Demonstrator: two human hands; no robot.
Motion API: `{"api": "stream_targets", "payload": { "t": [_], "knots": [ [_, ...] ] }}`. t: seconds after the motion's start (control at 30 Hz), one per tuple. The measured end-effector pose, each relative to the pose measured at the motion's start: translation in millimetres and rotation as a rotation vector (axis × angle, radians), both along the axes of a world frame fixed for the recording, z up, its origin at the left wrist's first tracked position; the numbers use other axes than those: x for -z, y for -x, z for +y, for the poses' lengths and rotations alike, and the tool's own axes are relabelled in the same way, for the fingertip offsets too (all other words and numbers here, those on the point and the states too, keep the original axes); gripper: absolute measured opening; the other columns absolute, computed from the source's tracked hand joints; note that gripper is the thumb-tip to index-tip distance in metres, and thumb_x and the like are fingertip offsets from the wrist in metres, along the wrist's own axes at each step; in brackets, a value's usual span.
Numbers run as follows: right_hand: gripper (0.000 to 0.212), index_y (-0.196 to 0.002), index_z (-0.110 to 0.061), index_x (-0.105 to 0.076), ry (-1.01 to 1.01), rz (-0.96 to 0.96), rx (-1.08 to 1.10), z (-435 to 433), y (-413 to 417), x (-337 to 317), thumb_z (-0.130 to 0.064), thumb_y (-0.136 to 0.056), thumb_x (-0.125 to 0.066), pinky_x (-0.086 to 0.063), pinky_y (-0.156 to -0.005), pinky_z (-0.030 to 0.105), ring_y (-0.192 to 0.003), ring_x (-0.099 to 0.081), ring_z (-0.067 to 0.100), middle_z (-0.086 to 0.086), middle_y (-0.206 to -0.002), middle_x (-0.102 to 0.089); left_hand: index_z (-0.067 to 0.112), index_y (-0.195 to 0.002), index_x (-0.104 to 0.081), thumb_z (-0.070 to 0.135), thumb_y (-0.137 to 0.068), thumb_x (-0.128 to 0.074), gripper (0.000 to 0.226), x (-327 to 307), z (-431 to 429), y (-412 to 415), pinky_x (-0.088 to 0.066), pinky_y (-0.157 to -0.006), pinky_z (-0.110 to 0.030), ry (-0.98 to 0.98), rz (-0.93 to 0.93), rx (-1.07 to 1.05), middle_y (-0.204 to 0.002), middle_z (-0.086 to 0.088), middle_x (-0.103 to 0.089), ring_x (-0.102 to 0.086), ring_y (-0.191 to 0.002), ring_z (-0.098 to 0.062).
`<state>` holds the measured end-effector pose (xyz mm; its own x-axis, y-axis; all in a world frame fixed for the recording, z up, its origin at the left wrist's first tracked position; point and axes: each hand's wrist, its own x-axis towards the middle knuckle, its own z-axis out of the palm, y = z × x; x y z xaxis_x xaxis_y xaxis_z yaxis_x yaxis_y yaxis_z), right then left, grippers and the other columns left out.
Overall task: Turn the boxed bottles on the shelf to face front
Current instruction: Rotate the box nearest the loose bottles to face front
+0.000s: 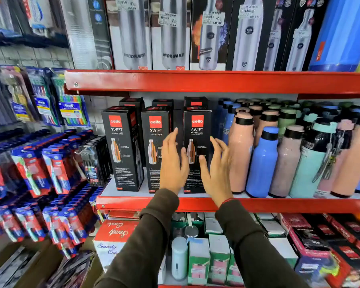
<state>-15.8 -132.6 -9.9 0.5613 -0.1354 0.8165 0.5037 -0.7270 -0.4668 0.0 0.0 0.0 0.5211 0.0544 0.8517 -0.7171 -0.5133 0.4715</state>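
Both hands spread open — left hand point(173, 163), right hand point(215, 167) — flanking the right-most boxed bottle point(196, 150), gripping nothing.

My left hand point(173, 163) and right hand point(215, 165) hover open-fingered either side of the rightmost black Cello box point(196, 140), which faces front on the red shelf point(279, 204) beside two more boxes and loose bottles point(262, 161).

Retail shop: red shelves point(195, 82) w/ price-stickered boxed bottles point(170, 34), hanging toothbrush packs point(71, 104), loose bottles point(262, 163).
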Motion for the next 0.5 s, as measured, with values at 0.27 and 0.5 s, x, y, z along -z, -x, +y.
{"api": "stream_targets", "payload": {
  "t": [0.27,0.5],
  "knots": [
    [0.058,-0.154,-0.017,-0.018,-0.358,0.519,-0.244,-11.6,-28.6,38.7,-0.024,-0.102,-0.043,-0.013,-0.112,0.022,-0.148,-0.018,0.014,0.003,-0.161,-0.022,0.011,-0.157,-0.019,0.018,-0.105,-0.039,0.056,43.1,-15.3,-20.1,-0.019,-0.126,-0.034,0.285,0.6,0.196,-0.165,-0.006,-0.023,-0.023,-0.153,-0.019],
    [0.046,-0.145,-0.02,-0.036,-0.429,0.529,-0.328,-12.9,-36.8,47.8,-0.014,-0.101,-0.045,-0.035,-0.112,0.032,-0.133,-0.044,0.013,-0.004,-0.14,-0.048,0.01,-0.147,-0.044,0.021,-0.103,-0.048,0.046,57.3,-18.3,-35.1,-0.042,-0.113,-0.038,0.322,0.64,0.157,-0.143,-0.014,-0.057,-0.055,-0.132,-0.024]
  ]
}}
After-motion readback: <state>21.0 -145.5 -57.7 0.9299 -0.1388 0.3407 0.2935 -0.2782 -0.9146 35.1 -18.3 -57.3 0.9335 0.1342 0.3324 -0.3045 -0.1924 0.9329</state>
